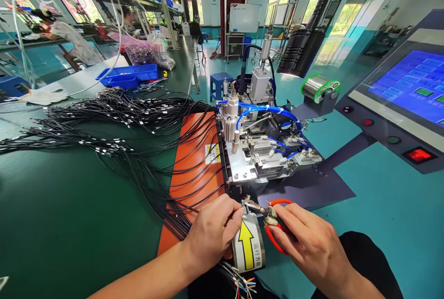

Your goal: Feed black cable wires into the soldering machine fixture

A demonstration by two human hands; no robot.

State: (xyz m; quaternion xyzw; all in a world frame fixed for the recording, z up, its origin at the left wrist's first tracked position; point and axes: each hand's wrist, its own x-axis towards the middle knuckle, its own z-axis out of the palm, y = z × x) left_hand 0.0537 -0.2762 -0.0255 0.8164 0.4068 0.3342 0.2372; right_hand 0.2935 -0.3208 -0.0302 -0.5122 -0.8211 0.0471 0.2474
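My left hand (213,232) is closed in a pinch on a thin black cable whose coloured wire ends (247,198) stick up at the fingertips. My right hand (307,239) grips red-handled cutters (274,222), their metal jaws pointing left at those wire ends. Both hands hover over a metal block with a yellow arrow label (248,246), just in front of a small metal fixture machine (258,151) with blue air hoses.
Several black cables (138,151) spread over an orange mat (189,169) and the green bench. Blue trays (128,76) sit at the back left. A solder spool (319,87) and a control panel with blue screen (412,84) stand right. Other people work at the far left.
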